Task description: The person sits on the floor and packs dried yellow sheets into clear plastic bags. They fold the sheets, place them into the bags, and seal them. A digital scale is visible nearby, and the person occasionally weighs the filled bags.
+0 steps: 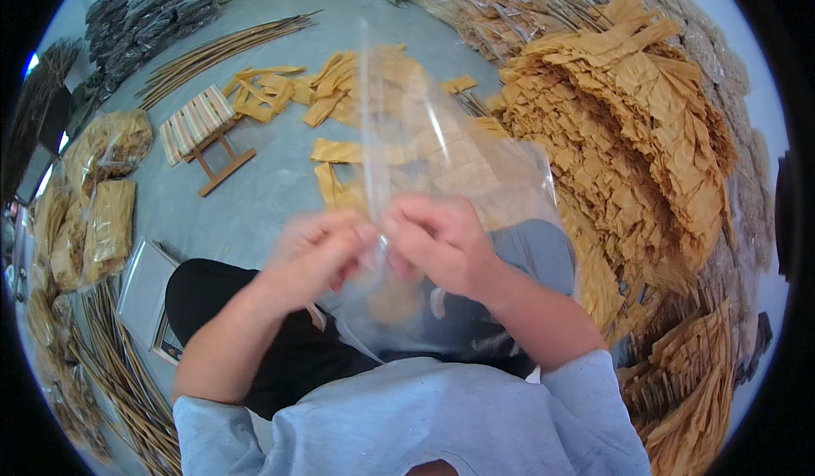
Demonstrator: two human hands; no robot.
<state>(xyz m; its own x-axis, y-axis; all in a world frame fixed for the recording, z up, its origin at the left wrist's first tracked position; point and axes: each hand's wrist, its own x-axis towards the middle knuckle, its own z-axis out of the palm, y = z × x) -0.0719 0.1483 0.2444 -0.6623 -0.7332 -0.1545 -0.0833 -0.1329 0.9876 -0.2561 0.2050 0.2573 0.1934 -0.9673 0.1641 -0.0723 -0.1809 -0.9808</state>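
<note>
A large clear plastic bag (509, 189) stretches from my lap out over the floor. My left hand (318, 253) grips its left edge with curled fingers, and my right hand (442, 240) grips the same edge right beside it. Both hands are blurred, so the exact finger contact is hard to make out. Through the film I see my crossed legs and folded tan sheets of thin, dried material. More of these tan strips (337, 151) lie on the floor just beyond my hands.
At the right rises a big heap of layered tan sheets (611, 139). A folding stool (200, 123) with a striped seat stands ahead left, near thin sticks (223, 56). Close to my left knee are a grey-lidded case (146, 291) and more sticks (127, 361). Filled bags (108, 221) line the left.
</note>
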